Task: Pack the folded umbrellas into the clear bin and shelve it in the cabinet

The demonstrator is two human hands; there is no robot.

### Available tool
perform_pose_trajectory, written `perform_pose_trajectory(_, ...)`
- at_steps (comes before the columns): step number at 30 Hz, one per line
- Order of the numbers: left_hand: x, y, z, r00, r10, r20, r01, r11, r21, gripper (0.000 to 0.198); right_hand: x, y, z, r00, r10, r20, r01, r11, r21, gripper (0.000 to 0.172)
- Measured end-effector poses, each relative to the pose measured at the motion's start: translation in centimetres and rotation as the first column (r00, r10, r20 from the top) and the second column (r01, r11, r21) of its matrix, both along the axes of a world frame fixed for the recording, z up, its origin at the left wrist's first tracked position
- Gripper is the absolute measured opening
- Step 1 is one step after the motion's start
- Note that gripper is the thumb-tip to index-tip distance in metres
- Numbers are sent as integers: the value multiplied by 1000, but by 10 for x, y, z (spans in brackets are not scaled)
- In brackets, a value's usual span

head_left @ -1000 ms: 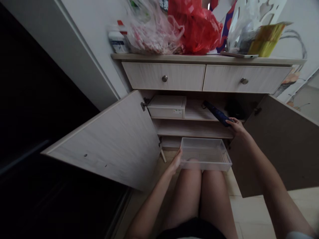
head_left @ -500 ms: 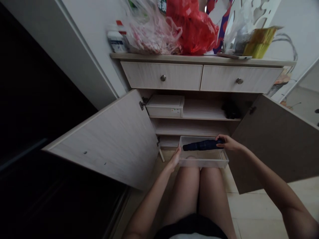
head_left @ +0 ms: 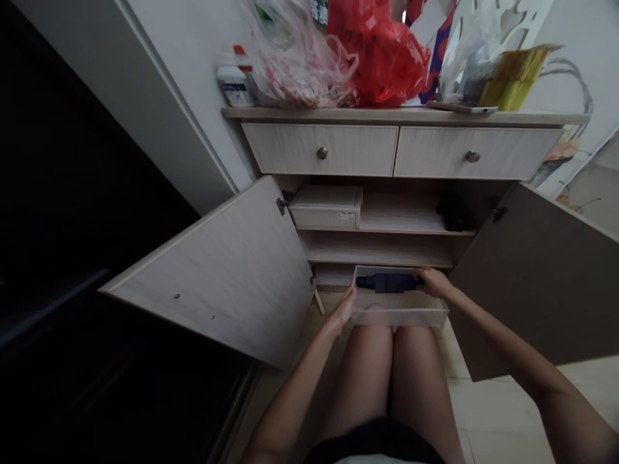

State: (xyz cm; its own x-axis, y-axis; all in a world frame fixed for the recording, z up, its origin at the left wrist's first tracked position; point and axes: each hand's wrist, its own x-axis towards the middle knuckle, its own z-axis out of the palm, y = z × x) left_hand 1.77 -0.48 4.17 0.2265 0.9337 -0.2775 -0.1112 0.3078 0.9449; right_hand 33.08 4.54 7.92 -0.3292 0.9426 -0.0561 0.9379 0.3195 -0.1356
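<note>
A clear plastic box (head_left: 401,316) rests on my knees in front of the cabinet. My left hand (head_left: 345,308) grips its left side wall. Inside the box, along the far wall, lies a dark blue folded umbrella (head_left: 389,283). My right hand (head_left: 432,282) has its fingers closed round the right end of the umbrella, at the box's far right corner.
Both doors stand open, the left door (head_left: 217,270) and the right door (head_left: 541,277). A lidded white box (head_left: 326,206) and a black object (head_left: 454,211) sit on the upper shelf. Bags, including a red bag (head_left: 387,64), crowd the cabinet top (head_left: 411,116).
The umbrella has moved slightly left and lower into the box, lying more level along the far wall. My right hand has shifted left relative to the box with it. The view has turned slightly.
</note>
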Motion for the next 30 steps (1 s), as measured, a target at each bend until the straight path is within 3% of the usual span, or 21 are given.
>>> perform_pose_trajectory(3,0,0,2,998,33,-45,-33,999,5,62,3,9,4,996,94,-5,-94,995,-18,22)
perform_pose_trajectory(5,0,-1,2,998,29,-49,-29,1000,-6,62,15,23,13,988,100,-119,-104,994,-29,19)
perform_pose_trajectory(6,0,-1,2,998,25,-49,-26,1000,-14,61,23,32,19,980,62,-187,-65,998,-7,20)
perform_pose_trajectory(8,0,-2,0,998,27,-56,-28,999,-27,59,44,54,34,954,-96,-283,133,984,115,27)
perform_pose_trajectory(9,0,-2,-1,998,28,-62,-30,999,-30,58,55,65,42,934,-201,-295,265,944,198,31)
perform_pose_trajectory(11,-1,-2,-3,997,26,-75,-29,999,-35,58,76,88,56,856,-429,-289,509,794,331,39)
perform_pose_trajectory(13,-2,-2,-4,997,20,-78,-23,999,-38,60,92,106,64,768,-587,-258,640,681,356,43)
perform_pose_trajectory(14,-2,-2,-5,997,16,-76,-19,999,-33,61,96,114,65,744,-628,-228,665,667,336,44)
perform_pose_trajectory(18,-3,-1,-5,997,13,-71,-16,999,-30,65,97,131,60,749,-655,-96,656,716,237,47)
perform_pose_trajectory(26,-2,0,-5,996,30,-78,-35,997,-73,61,84,149,47,687,-712,-146,724,652,225,47)
perform_pose_trajectory(30,-3,1,-5,995,23,-96,-35,992,-119,63,88,154,48,716,-683,-145,696,683,222,42)
